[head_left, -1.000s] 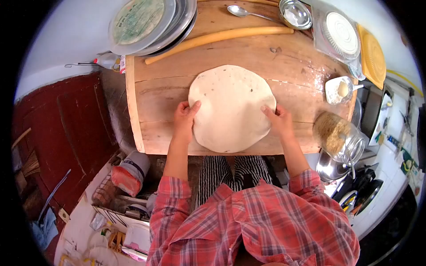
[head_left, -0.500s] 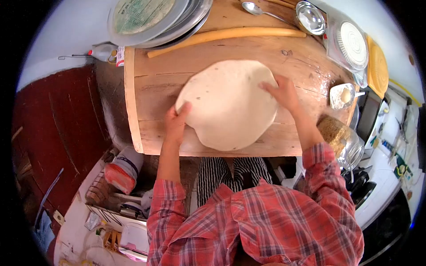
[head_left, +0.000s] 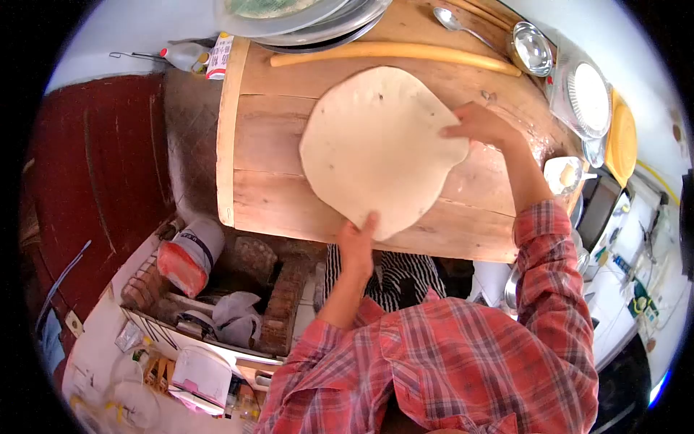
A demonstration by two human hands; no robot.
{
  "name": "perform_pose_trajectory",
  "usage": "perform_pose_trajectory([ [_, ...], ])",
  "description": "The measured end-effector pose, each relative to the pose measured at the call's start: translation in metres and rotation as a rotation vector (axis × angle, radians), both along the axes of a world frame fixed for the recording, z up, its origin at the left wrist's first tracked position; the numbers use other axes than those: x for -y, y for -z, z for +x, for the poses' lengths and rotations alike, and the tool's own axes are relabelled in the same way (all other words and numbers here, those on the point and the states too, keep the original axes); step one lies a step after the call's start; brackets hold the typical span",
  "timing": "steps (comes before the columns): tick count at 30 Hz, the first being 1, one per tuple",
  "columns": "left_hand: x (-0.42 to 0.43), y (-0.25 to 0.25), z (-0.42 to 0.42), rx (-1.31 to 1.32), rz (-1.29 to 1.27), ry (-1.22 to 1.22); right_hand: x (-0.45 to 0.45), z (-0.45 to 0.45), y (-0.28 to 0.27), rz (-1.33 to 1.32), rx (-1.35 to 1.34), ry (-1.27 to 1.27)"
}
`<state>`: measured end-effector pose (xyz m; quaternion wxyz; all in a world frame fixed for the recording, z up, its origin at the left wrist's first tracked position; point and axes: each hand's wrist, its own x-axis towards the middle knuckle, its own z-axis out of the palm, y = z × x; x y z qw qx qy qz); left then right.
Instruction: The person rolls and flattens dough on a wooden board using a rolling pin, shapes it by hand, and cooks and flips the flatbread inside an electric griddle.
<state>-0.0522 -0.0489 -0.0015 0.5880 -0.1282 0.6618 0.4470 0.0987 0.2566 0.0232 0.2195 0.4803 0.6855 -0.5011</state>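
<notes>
A wide, flat sheet of pale dough (head_left: 379,148) with a few dark specks is held over the wooden board (head_left: 264,195). My left hand (head_left: 358,244) grips its lower edge near the front of the board, thumb on top and fingers hidden beneath. At the upper right edge, my right hand (head_left: 477,127) pinches the rim, its thumb and fingers closed on it. Beyond the dough lies a long wooden rolling pin (head_left: 397,50). How much of the dough touches the board I cannot tell.
Stacked metal lids (head_left: 311,29) stand at the back left. A spoon (head_left: 450,19), a metal bowl (head_left: 531,49) and a small white dish (head_left: 562,175) lie along the far and right sides. A red-and-white bag (head_left: 189,257) sits at the lower left.
My left hand has moved from the dough's left side to its lower edge. The right hand has shifted its hold along the right rim, and the dough has turned. The view has shifted too.
</notes>
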Motion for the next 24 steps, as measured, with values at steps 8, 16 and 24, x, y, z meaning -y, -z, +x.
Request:
perform_pose_trajectory([
  [8, -0.020, 0.003, -0.068, 0.189, 0.263, -0.286, 0.004, 0.019, 0.002, -0.044, -0.119, 0.368],
  [16, -0.168, 0.013, -0.133, -0.141, 0.246, 0.473, 0.000, -0.043, 0.003, 0.238, -0.205, 0.357],
  [24, -0.183, -0.001, -0.139, -0.547, 0.143, 0.808, -0.008, -0.040, 0.037, 0.311, -0.405, 0.301],
])
